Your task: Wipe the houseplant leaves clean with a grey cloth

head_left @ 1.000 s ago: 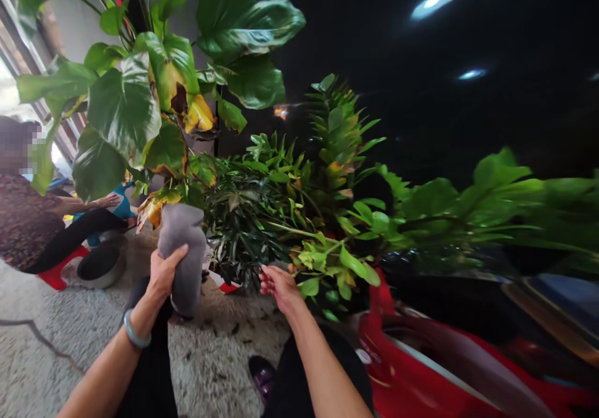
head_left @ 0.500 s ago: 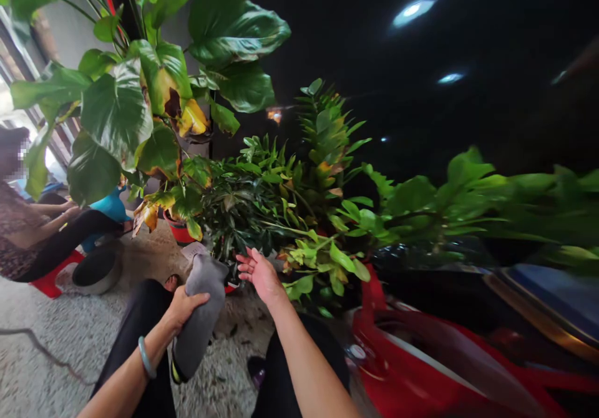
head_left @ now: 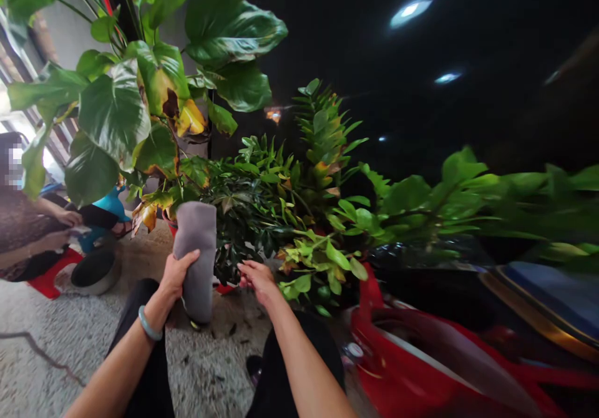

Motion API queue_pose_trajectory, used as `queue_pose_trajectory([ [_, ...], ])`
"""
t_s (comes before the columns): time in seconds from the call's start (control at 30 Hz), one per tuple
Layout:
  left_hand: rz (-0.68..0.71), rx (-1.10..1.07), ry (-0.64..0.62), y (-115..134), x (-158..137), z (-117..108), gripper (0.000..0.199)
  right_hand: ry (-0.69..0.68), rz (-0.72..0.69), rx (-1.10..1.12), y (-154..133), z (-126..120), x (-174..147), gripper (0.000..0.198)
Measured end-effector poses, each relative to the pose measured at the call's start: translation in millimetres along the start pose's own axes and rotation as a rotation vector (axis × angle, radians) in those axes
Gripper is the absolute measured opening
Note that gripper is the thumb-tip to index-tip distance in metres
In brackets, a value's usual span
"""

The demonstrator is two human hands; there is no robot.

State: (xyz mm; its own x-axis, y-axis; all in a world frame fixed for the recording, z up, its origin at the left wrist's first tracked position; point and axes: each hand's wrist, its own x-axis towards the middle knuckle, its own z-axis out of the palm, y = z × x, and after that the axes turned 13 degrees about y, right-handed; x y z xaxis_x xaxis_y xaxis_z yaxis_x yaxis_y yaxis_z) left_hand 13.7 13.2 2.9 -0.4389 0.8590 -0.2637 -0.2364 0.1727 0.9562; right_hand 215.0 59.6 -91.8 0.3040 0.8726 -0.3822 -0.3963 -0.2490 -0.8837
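My left hand (head_left: pixel 178 274) is closed round a long grey soft slipper (head_left: pixel 197 262), its thumb lying across the front. The slipper stands nearly upright, its fuzzy grey face towards me, with a bit of yellow-green and black edging at its lower end. To the right of it, and apart from it, is my right hand (head_left: pixel 257 281). Its thumb and forefinger are drawn together and the other fingers curl in; anything between them is too small to make out. Dark leaves (head_left: pixel 231 243) lie behind the gap between my hands.
Potted plants (head_left: pixel 322 137) crowd the space ahead, a large-leaved one (head_left: pixel 115 109) at left. A red bag (head_left: pixel 379 355) stands at right. At far left a person sits on a red stool (head_left: pixel 56 274) beside a dark bucket (head_left: pixel 96 271). Below is rough concrete floor (head_left: pixel 210 368).
My left hand has raised the slipper and turned it from tilted to nearly upright, its grey face towards me. My right hand's spread fingers have curled together, slightly lower.
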Motion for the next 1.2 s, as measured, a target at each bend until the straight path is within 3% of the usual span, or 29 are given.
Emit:
queue_pose_trajectory([
  [0.1,-0.182,0.124,-0.142,-26,-12,-12,0.038,0.017,-0.001,-0.039,2,-10,1,0.022],
  [0.17,-0.218,0.134,-0.202,-23,-19,-21,0.037,0.016,-0.007,-0.051,0,-16,3,0.022],
  [0.27,-0.075,0.036,-0.158,14,-17,-16,0.044,-0.008,-0.023,-0.047,-4,-19,3,0.025],
  [0.37,0.118,-0.127,-0.088,60,-3,9,0.055,-0.026,-0.044,-0.029,-5,-17,1,0.027],
  [0.43,0.154,-0.200,-0.074,73,8,28,0.057,-0.026,-0.051,-0.018,-5,-14,0,0.028],
  [0.53,0.065,-0.125,-0.084,53,11,37,0.050,-0.026,-0.056,-0.003,-4,-12,-1,0.028],
  [0.7,-0.195,0.139,-0.350,-15,-15,-3,0.047,-0.013,-0.040,-0.015,-4,-20,1,0.027],
  [0.8,-0.195,0.123,-0.413,-13,-25,-18,0.047,-0.015,-0.027,-0.029,-3,-23,2,0.028],
  [0.93,0.021,-0.061,-0.220,40,-6,-1,0.057,-0.024,-0.033,-0.025,-3,-21,-1,0.031],
  [1.03,0.087,-0.166,-0.059,70,25,17,0.049,-0.024,-0.030,-0.010,-5,-18,-4,0.030],
  [1.1,0.082,-0.166,0.003,68,42,20,0.040,-0.022,-0.021,-0.003,-6,-17,-4,0.029],
  [1.2,0.025,-0.049,0.081,29,43,3,0.037,-0.011,-0.003,-0.005,-6,-19,-4,0.028],
])
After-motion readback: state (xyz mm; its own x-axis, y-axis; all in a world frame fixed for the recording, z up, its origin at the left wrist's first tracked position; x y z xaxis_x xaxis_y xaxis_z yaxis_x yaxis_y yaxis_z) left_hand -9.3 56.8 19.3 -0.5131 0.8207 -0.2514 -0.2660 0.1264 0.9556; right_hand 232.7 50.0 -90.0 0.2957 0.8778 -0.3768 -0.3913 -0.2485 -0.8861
